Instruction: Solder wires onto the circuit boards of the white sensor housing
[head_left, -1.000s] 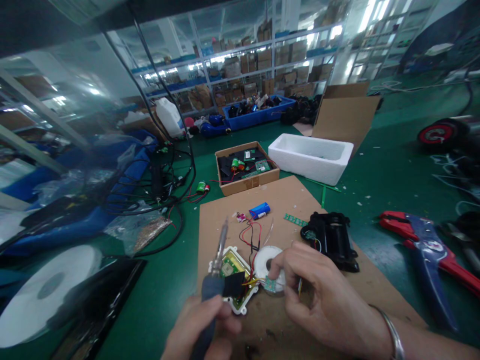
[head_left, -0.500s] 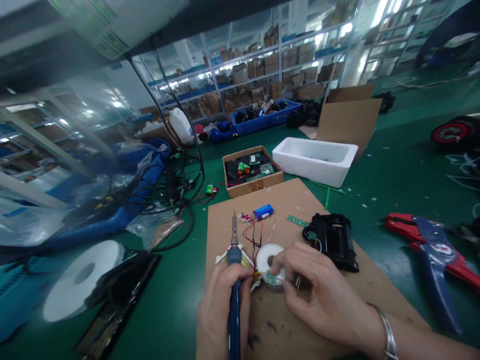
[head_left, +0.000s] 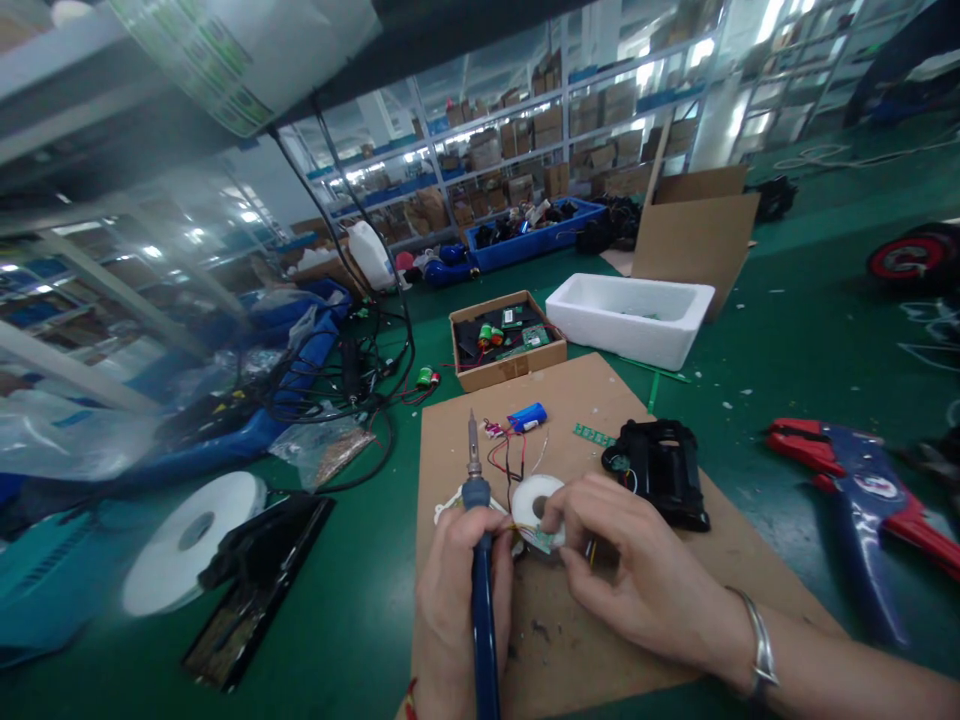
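A soldering iron (head_left: pixel 482 590) with a dark blue handle lies in my left hand (head_left: pixel 454 590), its metal tip pointing up and away. The thumb and fingers of that hand also pinch thin coloured wires. My right hand (head_left: pixel 630 560) is closed, its fingertips on a small green circuit board (head_left: pixel 541 540) the wires lead to. Below the board is a round white disc (head_left: pixel 531 493), partly covered by my fingers. A pale bracket-like part (head_left: pixel 448 503) is mostly hidden behind my left hand. Past the disc lie red and black wires and a blue battery pack (head_left: pixel 527 417).
On the cardboard sheet (head_left: pixel 457 430) sit a black plastic housing (head_left: pixel 664 470) and a green board strip (head_left: pixel 592 434). Behind are a carton of electronics (head_left: pixel 514 372) and a white foam box (head_left: pixel 626 325). Red-and-blue pliers (head_left: pixel 855 500) lie right; a solder spool (head_left: pixel 161 540) stands left.
The view has shifted slightly, so the bench items sit a little differently in the picture. The circuit board has tilted between my hands. Both hands keep their holds.
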